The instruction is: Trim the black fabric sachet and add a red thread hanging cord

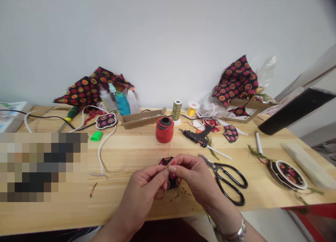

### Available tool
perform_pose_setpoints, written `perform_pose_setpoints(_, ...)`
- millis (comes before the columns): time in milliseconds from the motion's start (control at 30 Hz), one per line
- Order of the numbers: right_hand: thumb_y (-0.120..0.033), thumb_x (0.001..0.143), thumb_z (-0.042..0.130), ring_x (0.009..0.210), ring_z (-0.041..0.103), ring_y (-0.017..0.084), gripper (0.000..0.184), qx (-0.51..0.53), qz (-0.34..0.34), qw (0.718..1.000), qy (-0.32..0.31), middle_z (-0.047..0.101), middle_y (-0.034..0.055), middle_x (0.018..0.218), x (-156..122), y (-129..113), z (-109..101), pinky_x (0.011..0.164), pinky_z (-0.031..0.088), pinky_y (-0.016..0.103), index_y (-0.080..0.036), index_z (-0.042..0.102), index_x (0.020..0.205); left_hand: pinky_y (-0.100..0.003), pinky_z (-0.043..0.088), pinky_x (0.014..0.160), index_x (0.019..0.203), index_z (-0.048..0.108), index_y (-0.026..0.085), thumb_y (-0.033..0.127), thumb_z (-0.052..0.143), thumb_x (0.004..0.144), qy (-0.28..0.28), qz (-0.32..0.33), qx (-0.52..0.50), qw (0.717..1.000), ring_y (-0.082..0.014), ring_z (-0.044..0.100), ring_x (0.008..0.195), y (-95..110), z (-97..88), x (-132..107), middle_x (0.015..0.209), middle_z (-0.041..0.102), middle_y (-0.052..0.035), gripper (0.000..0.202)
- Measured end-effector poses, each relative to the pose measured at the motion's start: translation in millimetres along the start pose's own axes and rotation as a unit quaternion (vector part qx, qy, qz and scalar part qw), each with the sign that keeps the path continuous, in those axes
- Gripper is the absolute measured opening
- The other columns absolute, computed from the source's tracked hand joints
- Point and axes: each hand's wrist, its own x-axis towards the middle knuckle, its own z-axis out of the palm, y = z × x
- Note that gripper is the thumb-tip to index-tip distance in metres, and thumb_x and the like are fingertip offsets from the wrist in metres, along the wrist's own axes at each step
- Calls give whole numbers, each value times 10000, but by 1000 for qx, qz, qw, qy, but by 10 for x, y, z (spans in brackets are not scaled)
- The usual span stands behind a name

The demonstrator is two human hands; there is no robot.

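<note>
My left hand (pixel 145 187) and my right hand (pixel 194 175) meet near the table's front, fingertips pinched together on a thin red thread (pixel 168 149). The thread runs back to a red spool (pixel 164 132) with a dark core, standing upright. A loop of the thread hangs below my left fingers. Behind and under the fingertips lies a dark patterned fabric piece (pixel 173 183), partly hidden by both hands. Whether a needle is between the fingers is too small to tell. Black-handled scissors (pixel 228 179) lie just right of my right hand.
A black glue gun (pixel 196 137) lies behind the scissors. Olive (pixel 177 110) and yellow (pixel 191 110) spools stand near the wall, left of a cardboard box (pixel 241 112). Stacked fabric discs (pixel 290 173) lie right. A green cap (pixel 96 136) and white cable (pixel 99 154) are left.
</note>
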Motion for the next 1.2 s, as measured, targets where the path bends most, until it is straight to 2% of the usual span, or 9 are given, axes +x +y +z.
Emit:
perform_pose_setpoints(267,-282,683,710,510,503,90,168,-61,-54,997,12,610,-17,586,-1,-63,-60,490,395,210,-161,605,635,-248,431,668,737,720,198,289,612,793,21,65,151,986,-157,556,674,41,-30,-16,666,634,-2,152)
perform_pose_setpoints(500,-266,697,694,571,462,97,120,-109,-144,982,52,571,-26,610,30,-204,-130,526,373,219,-181,620,655,-336,444,850,813,743,211,270,601,791,52,136,202,968,-235,591,925,23,-64,61,920,659,-61,156)
perform_pose_setpoints(567,-271,710,690,591,450,101,116,-120,-166,977,64,562,-26,625,44,-244,-153,546,367,226,-185,626,666,-363,401,929,875,735,229,273,599,790,89,161,226,957,-248,549,1046,17,-100,72,1078,624,-67,167)
perform_pose_setpoints(633,-265,721,685,618,456,107,109,-132,-189,970,74,565,-24,646,55,-280,-171,576,374,234,-189,627,669,-384,330,998,1034,689,262,273,626,767,184,216,269,921,-260,447,1185,36,-134,56,1257,522,-59,275)
perform_pose_setpoints(733,-235,733,674,656,485,117,94,-159,-229,956,90,577,-17,677,60,-319,-176,612,392,245,-195,631,660,-346,355,954,979,703,252,283,639,758,261,269,288,881,-253,496,1096,103,-147,-21,1154,555,-56,233)
perform_pose_setpoints(800,-210,740,666,659,502,121,95,-182,-253,945,95,581,-11,685,50,-324,-166,615,402,252,-196,637,650,-290,432,791,822,732,235,303,653,752,200,207,239,928,-211,576,859,150,-117,-85,892,649,-41,125)
perform_pose_setpoints(900,-165,742,662,649,519,124,96,-227,-283,927,93,586,-5,690,9,-290,-138,596,414,256,-199,650,653,-203,318,435,733,736,176,374,600,799,-12,-26,70,997,-90,432,451,181,-30,-157,580,643,-33,249)
perform_pose_setpoints(1033,-101,761,628,691,534,125,142,-322,-332,884,71,563,-2,742,-116,-195,-103,607,435,252,-225,683,718,-176,134,360,839,729,148,358,559,834,-111,-159,-148,970,-4,237,345,154,56,-157,727,711,-95,270)
perform_pose_setpoints(1200,-52,783,564,688,490,134,197,-443,-426,789,16,541,16,731,-296,-76,-82,580,415,254,-215,674,776,-132,119,361,692,704,127,268,639,791,-86,-166,-249,950,11,192,362,89,40,-47,518,531,37,184)
